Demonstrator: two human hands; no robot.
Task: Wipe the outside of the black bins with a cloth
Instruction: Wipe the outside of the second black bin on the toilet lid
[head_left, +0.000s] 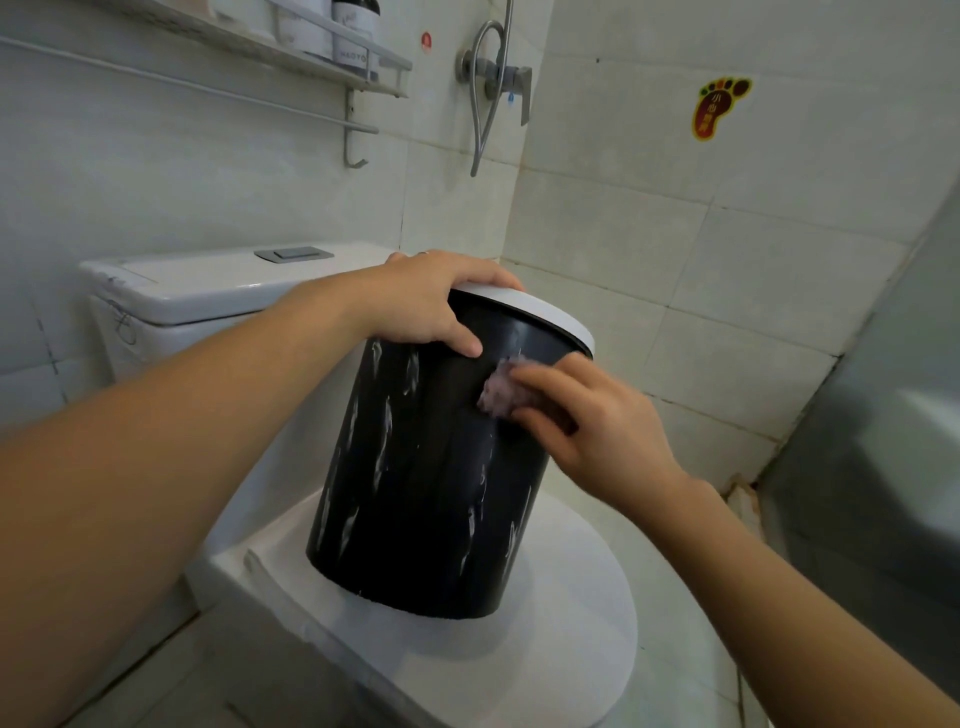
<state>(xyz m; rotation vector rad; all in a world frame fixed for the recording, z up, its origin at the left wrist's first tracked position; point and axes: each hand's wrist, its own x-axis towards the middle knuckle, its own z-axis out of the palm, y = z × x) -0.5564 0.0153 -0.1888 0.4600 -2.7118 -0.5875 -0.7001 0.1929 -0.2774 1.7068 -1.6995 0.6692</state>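
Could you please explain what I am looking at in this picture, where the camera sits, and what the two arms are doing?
There is no machine here: the two bare arms belong to a person, and the single wide-angle camera is worn on that person's head, looking forward and down.

A round black plastic bin with white marbled streaks stands on the closed white toilet lid in a tiled bathroom. It has a white ring rim on top.

The left hand grips the bin at its rim to steady it. The right hand presses a small pinkish cloth against the bin's upper side, wiping the outside. The right hand is a little blurred.

Behind stand the white toilet tank and a wall shelf with bottles.
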